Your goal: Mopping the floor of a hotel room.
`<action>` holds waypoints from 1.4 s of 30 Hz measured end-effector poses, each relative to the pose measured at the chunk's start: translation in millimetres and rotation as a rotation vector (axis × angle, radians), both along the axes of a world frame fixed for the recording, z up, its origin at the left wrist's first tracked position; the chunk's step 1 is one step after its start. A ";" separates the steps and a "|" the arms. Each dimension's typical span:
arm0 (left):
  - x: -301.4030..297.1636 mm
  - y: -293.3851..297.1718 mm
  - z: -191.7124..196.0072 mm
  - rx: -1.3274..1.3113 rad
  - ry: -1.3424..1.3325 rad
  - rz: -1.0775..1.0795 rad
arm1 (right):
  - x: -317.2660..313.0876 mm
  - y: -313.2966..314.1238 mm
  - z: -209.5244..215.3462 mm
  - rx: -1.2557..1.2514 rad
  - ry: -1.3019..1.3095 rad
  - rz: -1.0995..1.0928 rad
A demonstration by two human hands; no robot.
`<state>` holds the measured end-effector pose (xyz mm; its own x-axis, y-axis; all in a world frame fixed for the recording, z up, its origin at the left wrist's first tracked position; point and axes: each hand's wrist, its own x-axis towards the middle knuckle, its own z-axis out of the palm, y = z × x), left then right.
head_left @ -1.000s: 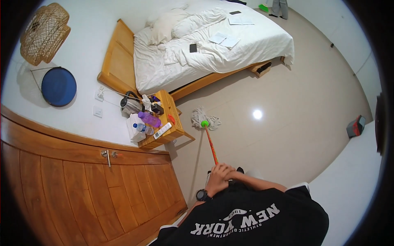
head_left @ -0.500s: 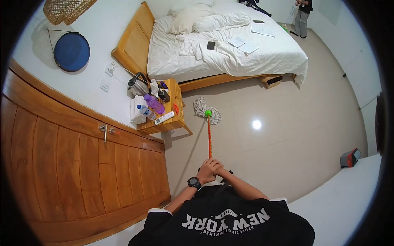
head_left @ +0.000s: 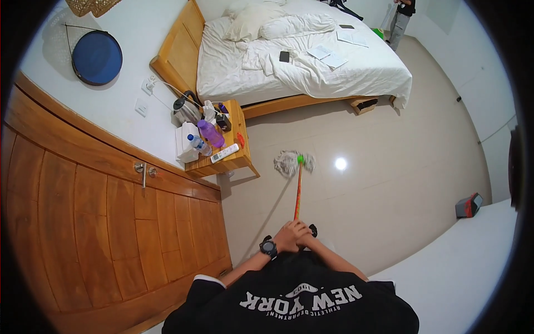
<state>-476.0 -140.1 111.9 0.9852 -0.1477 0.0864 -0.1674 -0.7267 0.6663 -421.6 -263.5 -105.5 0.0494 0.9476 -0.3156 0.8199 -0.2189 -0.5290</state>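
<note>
A string mop with grey-white strands rests on the floor beyond me, its green hub at the right part of the strands. From the hub the orange-red mop handle runs back toward my body. My left hand, with a dark watch on its wrist, is closed at the top of the handle. Right beside it and partly behind it, my right hand is closed there too. The handle's end is hidden by my fingers.
Left of the mop stands a wooden nightstand with bottles, a kettle and a remote. A bed lies beyond, with a box under its edge. A wooden door is at left. Another person stands far right.
The mop head has swung right and a little nearer, its strands bunching to the left of the hub. My hands have shifted slightly right with the handle. The far person has moved slightly left.
</note>
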 end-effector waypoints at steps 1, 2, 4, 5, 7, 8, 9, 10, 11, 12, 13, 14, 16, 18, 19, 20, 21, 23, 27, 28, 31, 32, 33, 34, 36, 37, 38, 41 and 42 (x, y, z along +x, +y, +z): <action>-3.5 4.3 -16.9 -0.002 0.004 0.030 | 2.1 13.0 9.1 -0.010 0.009 -0.013; -4.7 12.9 -30.5 0.003 0.000 0.065 | -0.8 33.0 18.2 -0.013 0.012 -0.022; -19.8 26.2 -38.0 0.015 -0.035 0.077 | -19.1 33.2 19.6 -0.019 0.018 -0.025; -27.8 32.8 -30.1 0.025 -0.014 0.100 | -16.1 48.4 21.7 -0.017 0.020 -0.026; -57.3 45.0 -10.2 -0.036 0.033 0.184 | -29.8 62.0 41.5 0.088 0.061 0.114; -71.9 50.6 0.3 -0.038 0.040 0.178 | -35.7 61.3 64.1 0.182 0.102 0.227; -89.6 57.5 8.1 -0.120 -0.009 0.248 | -40.2 68.5 155.3 -0.111 0.759 -0.417; -101.1 58.5 24.5 -0.211 -0.066 0.307 | -46.9 60.5 180.2 -0.113 0.754 -0.434; -111.4 57.5 41.5 -0.188 -0.049 0.379 | -51.0 55.0 193.3 -0.014 0.939 -0.363; -119.2 58.2 48.9 -0.197 -0.050 0.380 | -54.1 54.2 196.8 0.083 1.120 -0.278; -125.5 58.5 53.4 -0.116 -0.060 0.285 | -64.8 52.4 189.0 -0.113 1.082 -0.284; -135.6 55.8 55.2 -0.036 -0.069 0.204 | -79.1 52.9 174.2 -0.129 1.080 -0.278; -139.9 63.5 25.0 0.013 -0.121 0.175 | -99.4 59.4 157.9 -0.002 0.841 -0.451; -132.0 82.9 7.6 -0.071 -0.205 0.159 | -87.7 72.4 139.8 -0.012 0.750 -0.376; -124.2 90.0 -5.9 -0.103 -0.134 0.174 | -91.0 82.4 113.0 0.100 0.734 -0.496; -116.1 95.8 -20.8 -0.133 -0.063 0.198 | -83.4 96.6 92.1 0.040 0.864 -0.568; -109.4 101.1 -32.5 -0.172 -0.123 0.219 | -75.1 107.4 81.4 -0.023 0.995 -0.641; -99.0 113.7 -39.5 -0.212 -0.188 0.245 | -69.2 120.7 93.9 0.055 0.975 -0.673; -98.9 96.7 8.0 -0.177 -0.307 0.189 | -49.2 98.9 153.2 -0.152 0.972 -0.564; -102.2 92.2 26.4 -0.201 -0.330 0.176 | -50.3 91.5 173.0 -0.144 0.963 -0.579; -118.8 93.1 64.9 -0.209 -0.307 0.035 | -74.8 65.1 190.0 -0.092 0.665 -0.077; -125.1 94.7 71.3 -0.180 -0.305 -0.043 | -83.2 58.4 186.8 0.036 0.496 0.060; -131.7 101.3 67.6 -0.162 -0.284 -0.074 | -96.4 68.8 229.9 -0.037 0.578 -0.253; -133.8 106.7 61.8 -0.170 -0.285 -0.072 | -95.5 80.1 245.3 -0.045 0.577 -0.255; -136.9 118.5 33.1 -0.156 -0.237 -0.132 | -95.0 97.5 261.0 -0.296 0.613 -0.355; -136.0 122.7 18.4 -0.138 -0.242 -0.116 | -99.6 99.3 215.6 -0.198 0.572 -0.324; -132.0 129.3 0.2 -0.142 -0.241 -0.123 | -97.3 104.8 169.9 -0.026 0.590 -0.303; -132.2 137.7 -41.0 -0.042 -0.115 -0.089 | -98.1 126.4 108.8 -0.053 0.416 -0.254; -133.6 139.4 -47.6 -0.034 -0.141 -0.052 | -101.3 127.9 96.5 -0.061 0.422 -0.261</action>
<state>-609.6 -0.7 64.3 0.9540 -0.1933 0.2291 -0.2981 -0.6922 0.6572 -522.9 -135.6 -9.0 0.1385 0.9000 -0.4133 0.4505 -0.4289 -0.7830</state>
